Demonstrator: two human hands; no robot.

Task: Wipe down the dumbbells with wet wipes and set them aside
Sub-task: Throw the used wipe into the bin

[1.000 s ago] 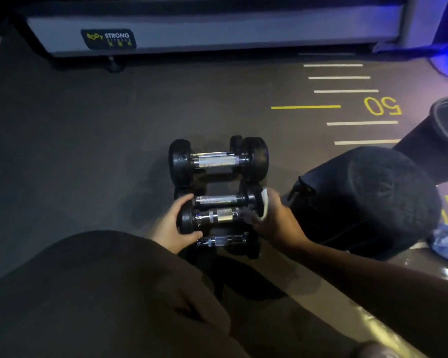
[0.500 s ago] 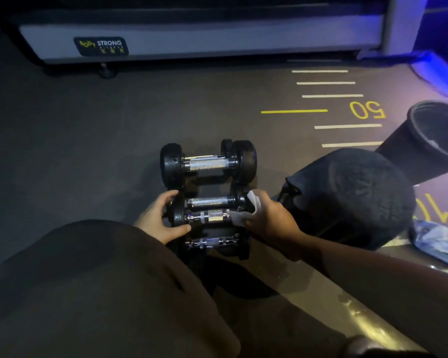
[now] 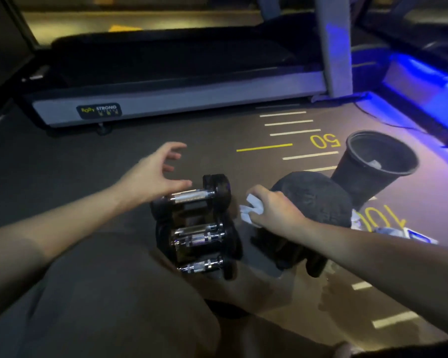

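Several black dumbbells with chrome handles lie side by side on the dark gym floor. The largest dumbbell (image 3: 192,195) is farthest from me, two small dumbbells (image 3: 197,235) lie close together behind it, and another small dumbbell (image 3: 202,266) is nearest my knee. My left hand (image 3: 153,174) hovers with spread fingers just above and left of the largest dumbbell, holding nothing. To the right of the dumbbells, my right hand (image 3: 272,210) grips a crumpled white wet wipe (image 3: 251,209).
A black bag (image 3: 318,200) sits right of the dumbbells. Behind it a black bin (image 3: 360,174) holds a white wipe. A wet wipe packet (image 3: 404,233) lies at the right. A treadmill (image 3: 166,99) stands across the back. My knee (image 3: 114,293) fills the lower left.
My left hand has let go of the small dumbbell's end and lifted forward with open fingers. My right hand has pulled the wipe off the dumbbell to the right. The camera has tilted up.
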